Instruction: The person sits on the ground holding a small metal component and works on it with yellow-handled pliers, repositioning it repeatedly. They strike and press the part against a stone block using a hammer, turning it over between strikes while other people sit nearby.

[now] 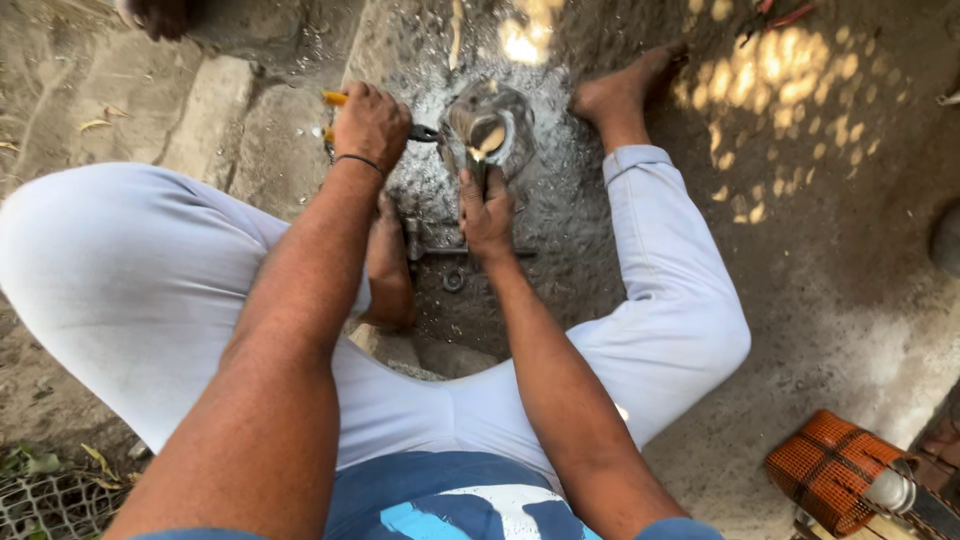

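Only the head camera here, looking straight down at a person sitting on bare ground with legs spread.

The left hand (372,122) has its fingers wrapped tight around yellow-handled pliers (345,112). The pliers' long axis runs sideways, and the dark jaws poke out past the knuckles toward the metal pot (490,125), meeting its rim.

The right hand (486,215) sits just below the pot, fingers closed on a dark bit that runs up to it, probably a handle or spout, though I can't tell which. So the pot lies just beyond the right fingertips and right beside the left ones; both hands are on it, one way or another.

Inside the pot there's something pale and sunlit, can't make out what. A grey metal tool (455,252) lies under the right wrist, and an orange mesh bag (832,468) sits well off behind the right elbow.
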Demonstrator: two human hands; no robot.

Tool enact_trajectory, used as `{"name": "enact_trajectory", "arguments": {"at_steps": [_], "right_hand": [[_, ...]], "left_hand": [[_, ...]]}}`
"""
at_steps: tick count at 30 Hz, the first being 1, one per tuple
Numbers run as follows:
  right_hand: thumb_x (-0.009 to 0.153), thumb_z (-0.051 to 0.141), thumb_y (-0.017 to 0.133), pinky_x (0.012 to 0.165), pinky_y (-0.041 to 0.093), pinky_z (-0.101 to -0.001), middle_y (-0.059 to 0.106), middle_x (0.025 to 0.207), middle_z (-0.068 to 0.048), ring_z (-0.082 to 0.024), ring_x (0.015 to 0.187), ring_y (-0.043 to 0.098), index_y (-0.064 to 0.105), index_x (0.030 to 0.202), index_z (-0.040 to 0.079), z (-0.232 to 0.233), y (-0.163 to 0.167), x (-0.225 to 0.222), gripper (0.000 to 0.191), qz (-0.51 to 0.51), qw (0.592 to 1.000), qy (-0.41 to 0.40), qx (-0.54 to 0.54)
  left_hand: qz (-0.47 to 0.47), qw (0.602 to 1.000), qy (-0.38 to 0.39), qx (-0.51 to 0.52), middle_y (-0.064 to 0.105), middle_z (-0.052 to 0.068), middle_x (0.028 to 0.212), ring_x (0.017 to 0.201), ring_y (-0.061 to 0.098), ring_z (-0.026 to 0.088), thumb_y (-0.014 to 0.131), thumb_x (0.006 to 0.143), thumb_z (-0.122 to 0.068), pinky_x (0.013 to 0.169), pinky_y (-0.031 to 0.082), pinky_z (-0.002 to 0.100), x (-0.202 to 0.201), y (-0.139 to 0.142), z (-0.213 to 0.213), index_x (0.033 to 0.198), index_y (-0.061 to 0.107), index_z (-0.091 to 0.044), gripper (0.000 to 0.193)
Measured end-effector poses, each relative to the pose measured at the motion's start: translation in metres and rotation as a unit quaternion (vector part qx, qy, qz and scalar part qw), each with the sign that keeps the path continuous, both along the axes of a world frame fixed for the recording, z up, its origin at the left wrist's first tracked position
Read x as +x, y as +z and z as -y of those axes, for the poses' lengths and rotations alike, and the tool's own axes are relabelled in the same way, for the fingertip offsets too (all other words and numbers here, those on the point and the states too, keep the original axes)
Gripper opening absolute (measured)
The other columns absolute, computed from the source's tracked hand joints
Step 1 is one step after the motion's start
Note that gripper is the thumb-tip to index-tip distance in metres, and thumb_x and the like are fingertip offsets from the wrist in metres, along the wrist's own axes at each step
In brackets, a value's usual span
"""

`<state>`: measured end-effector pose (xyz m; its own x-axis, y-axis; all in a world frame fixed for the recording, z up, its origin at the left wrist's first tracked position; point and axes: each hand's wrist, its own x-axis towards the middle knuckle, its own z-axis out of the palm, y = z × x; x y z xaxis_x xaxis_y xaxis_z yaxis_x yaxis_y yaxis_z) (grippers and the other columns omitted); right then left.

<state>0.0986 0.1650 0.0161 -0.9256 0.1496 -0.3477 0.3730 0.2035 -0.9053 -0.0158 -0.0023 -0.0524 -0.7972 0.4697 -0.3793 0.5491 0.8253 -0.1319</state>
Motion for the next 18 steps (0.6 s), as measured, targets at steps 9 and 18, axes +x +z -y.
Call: {"name": "enact_trajectory", "arguments": {"at_steps": [9, 18], "right_hand": [[0.101, 0.053, 0.064, 0.058, 0.054, -0.0351, 0.068, 0.082, -0.004, -0.012, 0.068, 0.064, 0.065, 0.115, 0.006, -0.003, -0.022, -0.006, 0.049, -0.005, 0.983, 0.024, 0.183], [0.091, 0.039, 0.074, 0.041, 0.053, -0.0269, 0.061, 0.070, 0.000, -0.008, 0.047, 0.055, 0.062, 0.101, 0.007, -0.015, -0.017, -0.003, 0.036, 0.128, 0.983, -0.128, 0.021]], "left_hand": [[0.033, 0.986, -0.093, -0.136, 0.075, 0.011, 0.105, 0.095, 0.069, 0.023, 0.060, 0.101, -0.020, 0.093, 0.049, 0.045, -0.004, 0.010, -0.009, 0.116, 0.070, -0.009, 0.021], [0.019, 0.998, 0.032, -0.046, 0.073, 0.014, 0.099, 0.092, 0.068, 0.029, 0.056, 0.102, -0.023, 0.088, 0.050, 0.047, -0.012, 0.026, -0.004, 0.116, 0.067, -0.007, 0.023]]}}
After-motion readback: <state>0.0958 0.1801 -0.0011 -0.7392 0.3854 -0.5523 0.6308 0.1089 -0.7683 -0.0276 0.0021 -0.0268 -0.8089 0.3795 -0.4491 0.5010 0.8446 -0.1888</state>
